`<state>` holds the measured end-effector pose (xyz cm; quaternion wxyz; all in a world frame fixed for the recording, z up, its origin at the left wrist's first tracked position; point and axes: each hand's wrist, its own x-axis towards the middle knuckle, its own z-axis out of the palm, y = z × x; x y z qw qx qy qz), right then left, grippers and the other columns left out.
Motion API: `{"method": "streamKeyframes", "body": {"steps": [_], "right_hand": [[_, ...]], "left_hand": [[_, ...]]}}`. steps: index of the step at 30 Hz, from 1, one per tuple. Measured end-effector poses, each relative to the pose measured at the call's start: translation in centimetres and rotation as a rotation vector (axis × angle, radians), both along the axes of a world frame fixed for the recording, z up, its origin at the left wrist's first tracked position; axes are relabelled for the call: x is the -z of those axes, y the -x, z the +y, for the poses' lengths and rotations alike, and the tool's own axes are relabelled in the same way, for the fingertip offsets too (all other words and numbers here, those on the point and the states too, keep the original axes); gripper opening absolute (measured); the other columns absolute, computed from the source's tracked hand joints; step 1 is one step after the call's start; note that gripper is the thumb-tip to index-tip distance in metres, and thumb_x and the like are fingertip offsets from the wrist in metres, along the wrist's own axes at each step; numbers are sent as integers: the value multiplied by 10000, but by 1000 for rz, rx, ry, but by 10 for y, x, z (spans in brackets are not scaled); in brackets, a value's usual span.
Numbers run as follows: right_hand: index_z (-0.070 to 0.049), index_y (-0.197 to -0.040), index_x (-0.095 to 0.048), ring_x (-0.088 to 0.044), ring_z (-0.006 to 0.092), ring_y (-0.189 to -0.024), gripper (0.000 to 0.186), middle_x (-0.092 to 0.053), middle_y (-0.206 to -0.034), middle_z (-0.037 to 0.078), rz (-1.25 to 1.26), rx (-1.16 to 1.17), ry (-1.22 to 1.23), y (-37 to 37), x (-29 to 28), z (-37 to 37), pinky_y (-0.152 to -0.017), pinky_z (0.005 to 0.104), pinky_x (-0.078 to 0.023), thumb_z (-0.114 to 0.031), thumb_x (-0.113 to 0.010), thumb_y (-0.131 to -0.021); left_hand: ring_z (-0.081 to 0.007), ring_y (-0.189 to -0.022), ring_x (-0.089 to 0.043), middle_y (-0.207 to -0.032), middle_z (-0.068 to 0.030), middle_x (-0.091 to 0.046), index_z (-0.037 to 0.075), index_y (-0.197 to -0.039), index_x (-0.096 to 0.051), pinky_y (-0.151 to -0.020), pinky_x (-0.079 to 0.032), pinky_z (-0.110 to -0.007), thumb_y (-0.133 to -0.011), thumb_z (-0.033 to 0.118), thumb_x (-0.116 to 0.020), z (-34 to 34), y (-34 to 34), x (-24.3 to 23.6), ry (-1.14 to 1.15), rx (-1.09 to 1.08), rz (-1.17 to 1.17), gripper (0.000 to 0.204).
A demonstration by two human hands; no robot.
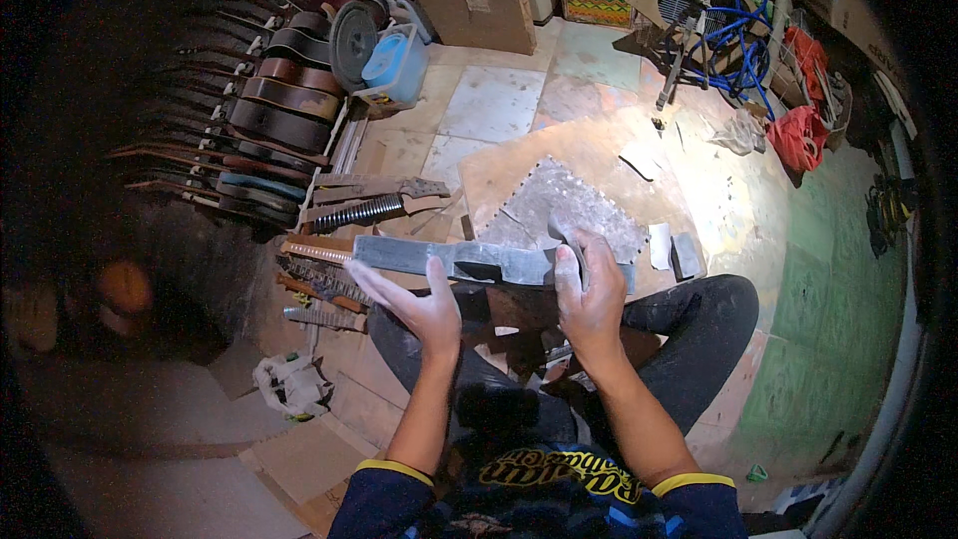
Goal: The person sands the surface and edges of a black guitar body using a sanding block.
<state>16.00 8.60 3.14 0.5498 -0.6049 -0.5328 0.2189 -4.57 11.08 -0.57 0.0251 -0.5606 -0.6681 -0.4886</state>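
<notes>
A long, flat grey piece (399, 254), dusty and with a dark recess near its middle, lies crosswise above my lap. My left hand (419, 314) is at its left part, fingers stretched out and thumb apart, pale dust on the skin. At the right part, my right hand (591, 289) is closed, thumb and fingers pinching a small grey sheet (556, 231) that looks like sandpaper. Under the hands, a grey mat with toothed edges (569, 202) lies on a brown board (489, 175). A grey block (686, 256) lies right of the mat, beside a white scrap (660, 246).
Several guitars (284, 98) hang at the far left, beside a clear bin (404, 70). A tool with a coiled dark part (359, 214) lies left of the mat. Blue hose (733, 35) and red bags (798, 135) lie far right. A crumpled white bag (291, 385) sits near left.
</notes>
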Motion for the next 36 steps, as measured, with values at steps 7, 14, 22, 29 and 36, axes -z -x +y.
{"method": "streamKeyframes", "body": {"steps": [7,14,22,29,36], "right_hand": [[-12,-1170,-663,-697,406,-977,280,-676,-1131,202,-46,-86,-15,20,-7,-8,-809,440,-569,-186,-689,-953],[-48,-1169,-670,-705,393,-952,282,-683,-1144,175,-4,-106,26,38,-14,-10,-797,437,-578,-205,-706,-938],[-43,-1165,-671,-704,395,-968,270,-684,-1139,180,-21,-134,-29,36,-10,-8,-801,430,-576,-190,-704,-941],[-35,-1160,-671,-705,397,-961,268,-687,-1119,191,-11,-111,-15,37,-15,-9,-798,429,-571,-193,-702,-947],[-7,-1105,-660,-690,411,-905,230,-679,-1018,219,-8,-89,-2,21,-10,-1,-782,435,-553,-171,-695,-947]], "left_hand": [[-401,-1353,-499,-1395,-206,-588,3,-1432,-525,-1171,-280,-596,-762,329,-872,-7,-25,-32,299,367,271,823],[-214,-1126,-690,-1233,-175,-732,-20,-1301,-661,-1000,-504,-361,-1031,121,-607,7,6,-23,285,330,-24,309],[-312,-1131,-682,-1235,-208,-710,-36,-1329,-618,-1049,-487,-411,-926,112,-727,5,7,-19,268,392,-93,443],[-408,-1262,-606,-1322,-235,-658,-21,-1338,-607,-1158,-394,-494,-884,172,-762,5,6,-16,275,436,-49,516],[-321,-1496,-373,-1592,-150,-442,43,-1503,-484,-1213,-205,-599,-813,432,-778,-3,36,-18,384,395,645,845]]}}
